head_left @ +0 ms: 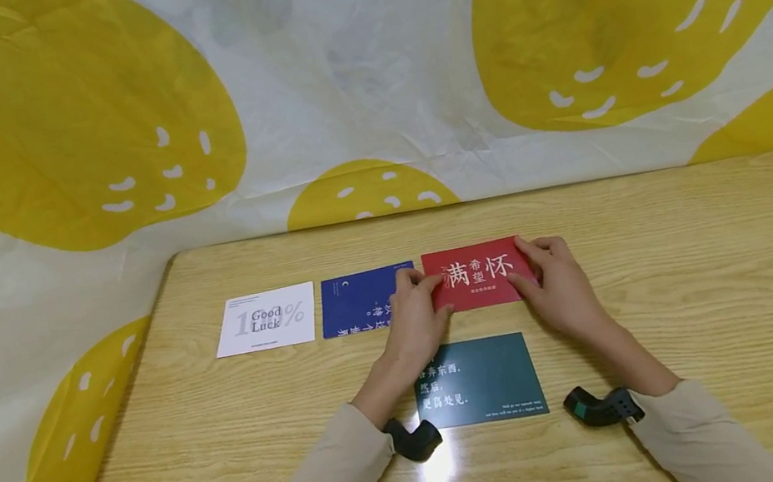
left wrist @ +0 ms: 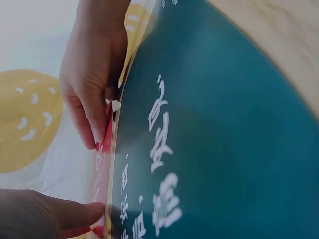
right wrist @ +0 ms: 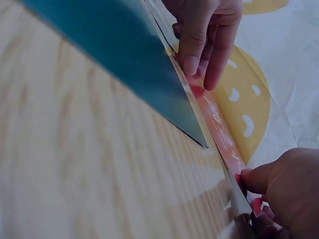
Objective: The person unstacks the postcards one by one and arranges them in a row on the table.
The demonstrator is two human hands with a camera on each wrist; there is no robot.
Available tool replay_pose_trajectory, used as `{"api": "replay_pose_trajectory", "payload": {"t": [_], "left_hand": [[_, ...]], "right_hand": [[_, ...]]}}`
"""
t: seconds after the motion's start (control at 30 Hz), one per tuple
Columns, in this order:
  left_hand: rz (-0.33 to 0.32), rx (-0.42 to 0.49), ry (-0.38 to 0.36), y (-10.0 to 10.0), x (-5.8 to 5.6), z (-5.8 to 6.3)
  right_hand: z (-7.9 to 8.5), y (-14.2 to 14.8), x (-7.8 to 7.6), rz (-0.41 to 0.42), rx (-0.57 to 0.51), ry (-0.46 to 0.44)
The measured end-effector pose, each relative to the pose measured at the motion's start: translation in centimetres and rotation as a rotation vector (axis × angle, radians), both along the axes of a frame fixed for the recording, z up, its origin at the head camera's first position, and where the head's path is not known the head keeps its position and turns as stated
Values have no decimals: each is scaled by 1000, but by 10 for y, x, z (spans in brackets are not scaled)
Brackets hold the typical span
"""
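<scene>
A red card with white Chinese characters lies between both hands at the back of the wooden table. My left hand holds its left edge between thumb and fingers, partly covering the blue card beside it. At the opposite edge, my right hand grips the red card, thumb on its face. In the right wrist view, the right thumb presses its near corner. Below the red card lies a dark green card with white text, its upper left corner hidden by the left wrist.
A white card reading "Good Luck" lies at the left of the row, beside the blue one. The table ends at a hanging cloth with yellow fruit shapes. Black bands sit on both wrists.
</scene>
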State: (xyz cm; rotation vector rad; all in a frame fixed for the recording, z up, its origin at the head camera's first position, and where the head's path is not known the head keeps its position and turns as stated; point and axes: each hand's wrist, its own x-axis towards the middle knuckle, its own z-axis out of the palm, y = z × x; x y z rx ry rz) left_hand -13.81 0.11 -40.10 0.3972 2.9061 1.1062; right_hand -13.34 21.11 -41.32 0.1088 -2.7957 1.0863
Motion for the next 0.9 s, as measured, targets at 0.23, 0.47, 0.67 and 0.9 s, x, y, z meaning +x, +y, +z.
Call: {"api": "replay_pose_trajectory", "payload": {"t": [0.23,0.47,0.67,0.9], "left_hand": [[-9,-8,-7,-1,-1,-1],[-14,-19,-12,-1,0,-1],[-16,-31,6,-2,0,-3],[-22,-26,29,-3,0,-4]], "right_hand": [[-1,-1,0,-9,19,-9],[-3,-1,0,-3,27,8],[-4,-1,-1,-5,31,9],[-4,-1,0,-7,-1,6]]}}
